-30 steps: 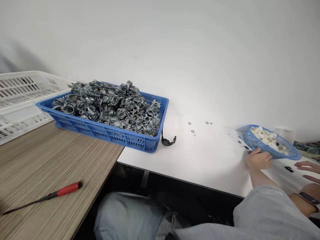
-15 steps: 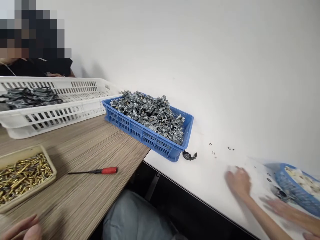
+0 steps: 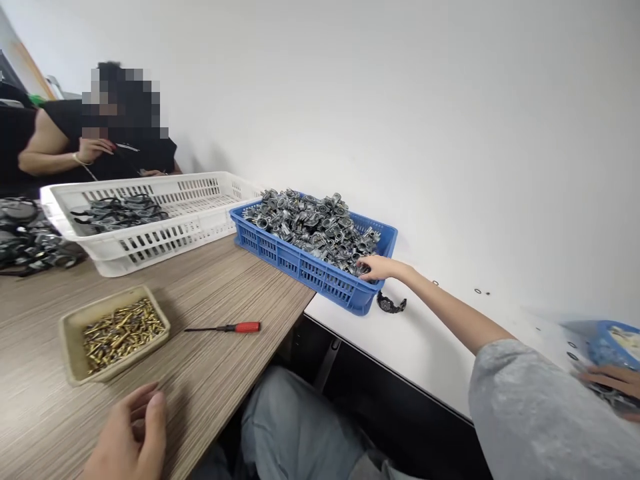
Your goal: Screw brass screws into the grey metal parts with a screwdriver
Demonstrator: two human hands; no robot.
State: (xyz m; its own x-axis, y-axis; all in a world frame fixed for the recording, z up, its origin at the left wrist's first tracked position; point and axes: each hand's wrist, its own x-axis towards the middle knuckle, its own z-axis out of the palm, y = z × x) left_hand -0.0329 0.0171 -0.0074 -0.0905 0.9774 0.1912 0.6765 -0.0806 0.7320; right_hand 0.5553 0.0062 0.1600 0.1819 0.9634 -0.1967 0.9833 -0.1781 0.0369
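Note:
My right hand (image 3: pixel 376 267) reaches over the near right corner of the blue basket (image 3: pixel 320 285). Its fingers are curled round a grey metal casting (image 3: pixel 363 269), partly hidden by the hand. The basket is heaped with similar castings (image 3: pixel 310 223) with round openings. My left hand (image 3: pixel 127 430) hovers at the lower left above the wooden table, fingers loosely bent, thumb apart, holding nothing. Close to it are a beige tray (image 3: pixel 67 340) of small brass pins (image 3: pixel 125 330) and a screwdriver (image 3: pixel 247 327) with a red handle.
A white basket (image 3: pixel 170 233) holds dark parts, with more parts (image 3: pixel 30 233) to its left. One person (image 3: pixel 55 137) sits beyond it. On the white table lie a black wristwatch (image 3: pixel 391 304) and small rings (image 3: pixel 478 291). A co-worker's hand (image 3: pixel 617 379) is beside a blue bowl (image 3: pixel 600 343).
My right hand has moved left from over the white table to the castings in the blue basket. More of my left hand shows. The view has shifted left.

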